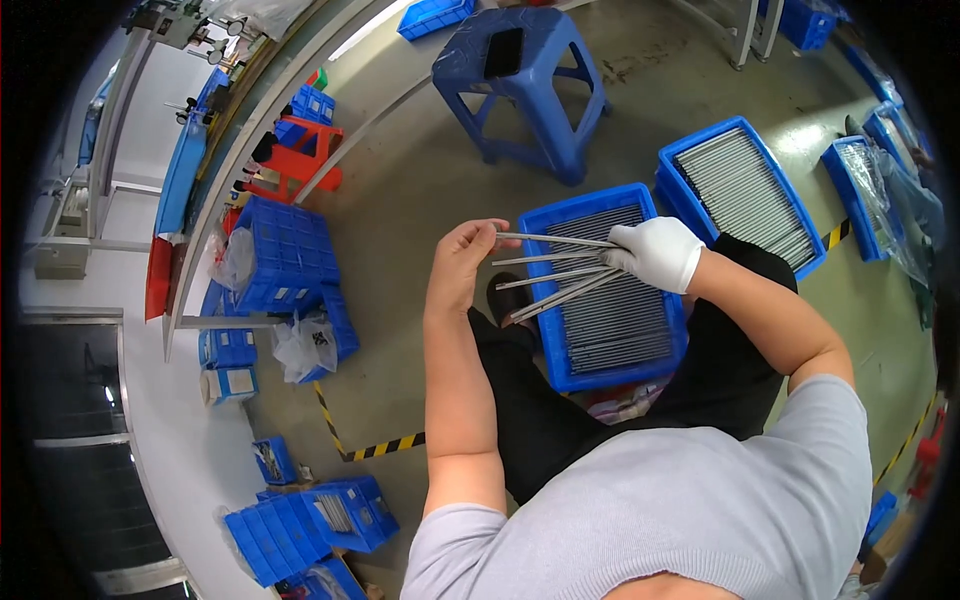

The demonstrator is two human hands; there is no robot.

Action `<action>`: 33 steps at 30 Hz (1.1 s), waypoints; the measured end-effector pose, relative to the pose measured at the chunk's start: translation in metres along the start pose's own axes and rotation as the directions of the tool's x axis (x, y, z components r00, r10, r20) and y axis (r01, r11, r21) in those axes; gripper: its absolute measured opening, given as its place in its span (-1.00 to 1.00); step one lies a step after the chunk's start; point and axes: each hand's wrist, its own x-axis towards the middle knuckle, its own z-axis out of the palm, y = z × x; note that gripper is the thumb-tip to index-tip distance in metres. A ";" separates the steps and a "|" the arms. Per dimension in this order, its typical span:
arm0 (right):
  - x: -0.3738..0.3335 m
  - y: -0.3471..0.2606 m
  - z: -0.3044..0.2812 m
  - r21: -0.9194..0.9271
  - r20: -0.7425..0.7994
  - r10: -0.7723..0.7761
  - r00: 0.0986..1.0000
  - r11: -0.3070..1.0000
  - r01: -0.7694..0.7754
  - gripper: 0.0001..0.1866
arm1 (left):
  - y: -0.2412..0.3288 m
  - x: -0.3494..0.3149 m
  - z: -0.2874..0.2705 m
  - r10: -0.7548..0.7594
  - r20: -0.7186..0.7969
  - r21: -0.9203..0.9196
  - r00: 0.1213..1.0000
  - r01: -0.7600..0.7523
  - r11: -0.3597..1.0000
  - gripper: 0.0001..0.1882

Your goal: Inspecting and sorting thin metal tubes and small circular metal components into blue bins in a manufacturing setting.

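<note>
Several thin metal rods (560, 278) fan out from my right hand (657, 253), which wears a white glove and grips them at their right ends. My bare left hand (466, 262) pinches the far left tip of the topmost rod (555, 239) between thumb and fingers. Both hands hold the rods above a blue crate (560, 375) between my knees. Rows of similar dark grey rods (615, 335) lie side by side in that crate, partly hidden by the hands and held rods.
A second blue crate (672, 185) full of lighter rods stands at the far right of the first. Beyond is a blue stool (545, 90) with a dark phone-like slab (503, 52) on it. Blue bins (290, 255) stack beside the bench on the left. Striped tape (385, 447) marks the floor.
</note>
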 end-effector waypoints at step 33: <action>0.018 -0.005 0.023 0.862 0.504 -0.146 0.851 0.025 -0.506 -0.71 | -0.043 0.019 0.077 -0.238 0.238 -0.441 0.942 0.323 0.837 -0.72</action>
